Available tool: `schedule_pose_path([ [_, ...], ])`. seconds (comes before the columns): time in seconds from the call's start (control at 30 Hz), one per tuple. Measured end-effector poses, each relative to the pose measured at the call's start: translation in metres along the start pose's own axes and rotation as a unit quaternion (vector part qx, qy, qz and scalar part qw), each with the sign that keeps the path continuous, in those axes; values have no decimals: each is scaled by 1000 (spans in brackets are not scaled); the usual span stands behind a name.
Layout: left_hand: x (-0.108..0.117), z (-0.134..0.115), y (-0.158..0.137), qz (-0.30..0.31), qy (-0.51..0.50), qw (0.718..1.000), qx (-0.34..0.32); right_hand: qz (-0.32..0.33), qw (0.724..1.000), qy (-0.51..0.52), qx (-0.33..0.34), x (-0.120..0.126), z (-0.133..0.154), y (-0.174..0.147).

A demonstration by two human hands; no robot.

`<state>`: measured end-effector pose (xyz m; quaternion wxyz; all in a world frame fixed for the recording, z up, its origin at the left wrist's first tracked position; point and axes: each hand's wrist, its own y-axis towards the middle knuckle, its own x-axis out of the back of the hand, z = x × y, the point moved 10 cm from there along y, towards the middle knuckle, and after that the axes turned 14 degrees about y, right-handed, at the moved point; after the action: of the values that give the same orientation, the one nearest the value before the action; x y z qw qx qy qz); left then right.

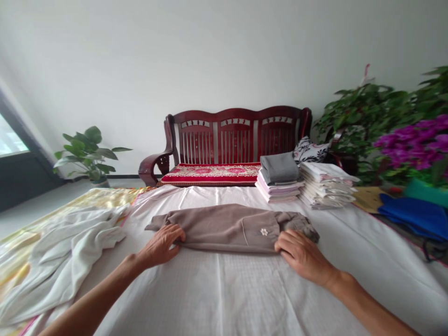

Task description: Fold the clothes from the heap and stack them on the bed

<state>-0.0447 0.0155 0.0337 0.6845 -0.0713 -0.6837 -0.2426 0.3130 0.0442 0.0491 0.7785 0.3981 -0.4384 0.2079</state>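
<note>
A taupe garment [217, 228] lies in a long folded strip across the white cloth, with a small white flower ornament [264, 231] and a thin cord on its upper face. My left hand [164, 242] grips its near edge toward the left end, fingers curled over the fabric. Near the right end, my right hand [297, 252] pinches the same near edge, just beside the flower. Bunched fabric sticks out past both hands. The fingertips are partly hidden by the cloth and by the backs of the hands.
Behind the garment stand a folded stack with a grey cloth [280, 168] on top and a pile of white folded cloths [325, 184]. A crumpled white garment [73, 252] lies left. Blue fabric [413, 217] is at right. A wooden bench [234, 135] stands beyond the white-covered table [217, 298].
</note>
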Motion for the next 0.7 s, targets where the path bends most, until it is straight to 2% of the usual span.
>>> schedule_pose_path([
  [0.13,9,-2,13,18,-2,999,33,7,1000,16,-20,3,-1,8],
  [0.23,16,-14,39,-8,-2,997,71,-14,999,28,-29,-1,6,30],
  [0.3,15,-31,60,-32,-38,996,77,-20,999,25,-18,-14,16,45],
  [0.43,-13,-75,97,-20,-112,992,59,14,999,-37,0,-58,31,56],
  [0.53,-42,-96,115,25,-85,994,59,47,996,-71,2,-81,31,50],
  [0.63,-60,-101,124,63,-22,997,43,59,995,-80,8,-86,30,42],
  [0.7,-65,-94,123,75,7,997,23,65,995,-70,9,-84,29,37],
])
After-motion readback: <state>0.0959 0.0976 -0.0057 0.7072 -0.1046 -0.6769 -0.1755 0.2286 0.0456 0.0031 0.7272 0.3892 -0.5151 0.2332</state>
